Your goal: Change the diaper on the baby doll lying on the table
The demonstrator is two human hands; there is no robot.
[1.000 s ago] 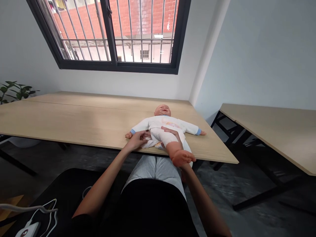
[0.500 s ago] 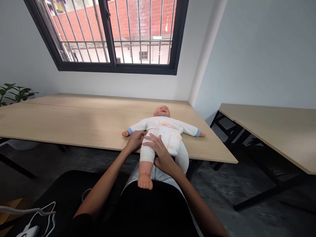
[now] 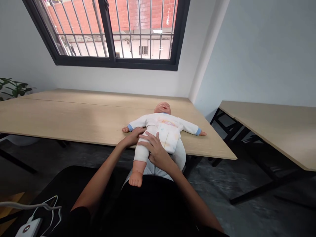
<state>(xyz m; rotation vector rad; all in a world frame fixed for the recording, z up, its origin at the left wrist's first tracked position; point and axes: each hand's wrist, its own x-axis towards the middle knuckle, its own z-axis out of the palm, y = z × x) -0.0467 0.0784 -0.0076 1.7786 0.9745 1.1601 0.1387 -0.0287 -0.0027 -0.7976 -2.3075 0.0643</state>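
A baby doll (image 3: 164, 120) in a white long-sleeved top with blue cuffs lies on its back on the wooden table (image 3: 74, 115), arms spread, head toward the window. White leggings cover its legs, which hang over the near edge. A white diaper (image 3: 168, 136) with pale prints lies across its front. My right hand (image 3: 158, 151) is wrapped over the doll's leg on the left side, fingers across the thigh and thumb below. Against the outer side of that thigh, near the hip, my left hand (image 3: 135, 136) is closed, its fingertips partly hidden by the leg.
Another table (image 3: 271, 125) stands to the right, beyond a gap. A barred window (image 3: 116, 61) is in the wall ahead. At lower left, a black chair (image 3: 66, 184) holds a white device (image 3: 29, 227) with cables. A plant (image 3: 17, 88) is at far left.
The doll's held leg has swung to the left, its foot moving left and slightly up. Both hands have shifted a little left with it. The whole view has tilted slightly down.
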